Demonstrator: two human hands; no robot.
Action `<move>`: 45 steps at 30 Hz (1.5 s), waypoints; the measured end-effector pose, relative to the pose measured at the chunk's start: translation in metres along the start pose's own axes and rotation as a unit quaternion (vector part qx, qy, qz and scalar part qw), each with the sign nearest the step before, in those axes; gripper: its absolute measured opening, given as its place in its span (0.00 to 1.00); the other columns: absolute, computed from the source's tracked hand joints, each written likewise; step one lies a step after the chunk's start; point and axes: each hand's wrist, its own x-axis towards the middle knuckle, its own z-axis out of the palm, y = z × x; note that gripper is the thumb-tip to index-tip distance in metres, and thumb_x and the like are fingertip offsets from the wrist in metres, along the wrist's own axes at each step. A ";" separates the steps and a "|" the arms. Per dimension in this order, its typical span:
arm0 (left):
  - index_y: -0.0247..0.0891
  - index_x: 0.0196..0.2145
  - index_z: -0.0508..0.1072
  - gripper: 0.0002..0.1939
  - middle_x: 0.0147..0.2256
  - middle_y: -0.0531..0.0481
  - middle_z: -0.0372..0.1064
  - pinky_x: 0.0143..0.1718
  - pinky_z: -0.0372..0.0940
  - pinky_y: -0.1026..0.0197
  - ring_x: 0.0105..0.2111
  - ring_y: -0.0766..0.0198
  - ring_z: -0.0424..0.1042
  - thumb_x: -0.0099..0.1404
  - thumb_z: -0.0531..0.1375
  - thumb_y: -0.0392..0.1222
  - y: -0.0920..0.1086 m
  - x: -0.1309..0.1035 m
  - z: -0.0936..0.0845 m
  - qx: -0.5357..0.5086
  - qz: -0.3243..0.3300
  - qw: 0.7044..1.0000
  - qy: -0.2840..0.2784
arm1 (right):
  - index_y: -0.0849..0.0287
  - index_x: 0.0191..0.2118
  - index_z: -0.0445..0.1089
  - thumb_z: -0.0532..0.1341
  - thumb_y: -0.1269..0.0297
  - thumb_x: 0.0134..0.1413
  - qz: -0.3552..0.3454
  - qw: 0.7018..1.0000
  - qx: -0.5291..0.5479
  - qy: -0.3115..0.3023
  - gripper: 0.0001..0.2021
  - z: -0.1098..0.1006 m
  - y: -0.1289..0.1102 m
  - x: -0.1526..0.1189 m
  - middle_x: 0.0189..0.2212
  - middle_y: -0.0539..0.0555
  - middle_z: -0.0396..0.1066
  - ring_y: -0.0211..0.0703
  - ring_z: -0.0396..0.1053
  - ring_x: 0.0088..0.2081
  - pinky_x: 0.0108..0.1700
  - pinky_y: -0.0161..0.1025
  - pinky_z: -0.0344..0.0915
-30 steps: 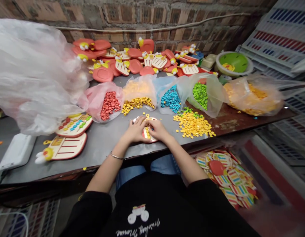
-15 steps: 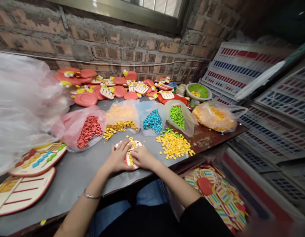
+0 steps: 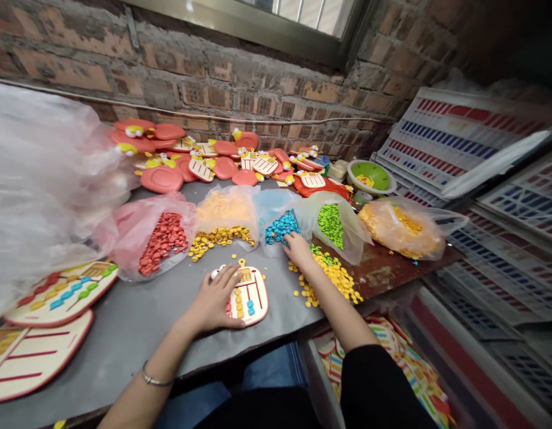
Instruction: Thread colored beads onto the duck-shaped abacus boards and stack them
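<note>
My left hand (image 3: 215, 298) steadies a cream wooden bead board (image 3: 259, 295) with a red rim, flat on the table, its fingers spread over the left side and the thumb along the near edge. Red, yellow and blue beads (image 3: 250, 307) sit in the board's slots; a slot at the right looks bare. My right hand (image 3: 297, 247) is bent down at the mouth of a bag of blue beads (image 3: 280, 226), fingertips together at the near edge of the pile. Whatever lies between those fingertips is too small to make out.
Open bags of red beads (image 3: 164, 241), yellow beads (image 3: 222, 235) and green beads (image 3: 331, 225) line the table. Loose yellow beads (image 3: 333, 280) lie under my right forearm. Red boards (image 3: 162, 179) are piled by the wall. Two boards (image 3: 39, 357) lie front left, crates (image 3: 440, 137) stand right.
My right hand has left the board and moved right and away to the blue beads. My left hand stays on the board, where blue beads now show. The view has shifted slightly.
</note>
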 end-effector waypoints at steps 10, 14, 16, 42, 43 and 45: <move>0.41 0.67 0.49 0.58 0.69 0.38 0.37 0.63 0.36 0.35 0.67 0.39 0.39 0.47 0.62 0.72 -0.003 -0.002 0.002 -0.030 0.005 1.000 0.004 | 0.58 0.41 0.72 0.52 0.72 0.60 -0.056 0.976 0.201 0.064 0.12 0.004 0.001 -0.011 0.39 0.57 0.69 0.45 0.67 0.42 0.44 0.40 0.66; 0.42 0.67 0.50 0.58 0.69 0.38 0.38 0.63 0.37 0.35 0.67 0.40 0.39 0.46 0.63 0.72 -0.002 -0.002 -0.001 -0.038 0.013 0.999 0.009 | 0.56 0.37 0.74 0.59 0.65 0.57 -0.089 0.892 0.435 0.083 0.07 0.000 -0.020 -0.033 0.38 0.56 0.65 0.44 0.68 0.40 0.36 0.38 0.70; 0.41 0.67 0.50 0.58 0.69 0.38 0.38 0.63 0.37 0.35 0.67 0.41 0.38 0.46 0.63 0.72 -0.001 -0.002 -0.001 -0.036 0.014 0.999 0.009 | 0.56 0.37 0.74 0.61 0.65 0.56 -0.121 0.884 0.448 0.053 0.05 -0.002 -0.037 -0.042 0.38 0.55 0.65 0.44 0.68 0.41 0.37 0.38 0.70; 0.37 0.67 0.48 0.58 0.69 0.37 0.35 0.62 0.37 0.34 0.68 0.39 0.36 0.47 0.62 0.70 0.000 -0.002 0.008 -0.014 0.003 1.000 0.018 | 0.57 0.45 0.72 0.60 0.68 0.58 -0.173 0.915 0.365 0.001 0.09 0.032 -0.086 -0.071 0.36 0.56 0.76 0.45 0.72 0.37 0.41 0.42 0.67; 0.37 0.67 0.48 0.58 0.69 0.37 0.36 0.62 0.37 0.35 0.68 0.39 0.36 0.47 0.62 0.70 -0.001 -0.002 0.008 -0.014 0.004 1.000 0.018 | 0.57 0.43 0.72 0.60 0.68 0.58 -0.177 0.912 0.371 -0.002 0.08 0.034 -0.088 -0.071 0.37 0.56 0.76 0.45 0.72 0.38 0.43 0.42 0.67; 0.38 0.67 0.49 0.57 0.69 0.37 0.37 0.62 0.37 0.35 0.67 0.39 0.36 0.47 0.62 0.70 -0.001 -0.002 0.009 -0.013 0.003 1.000 0.020 | 0.57 0.40 0.73 0.60 0.69 0.58 -0.199 0.904 0.378 -0.016 0.06 0.034 -0.091 -0.069 0.36 0.55 0.76 0.45 0.72 0.39 0.45 0.43 0.66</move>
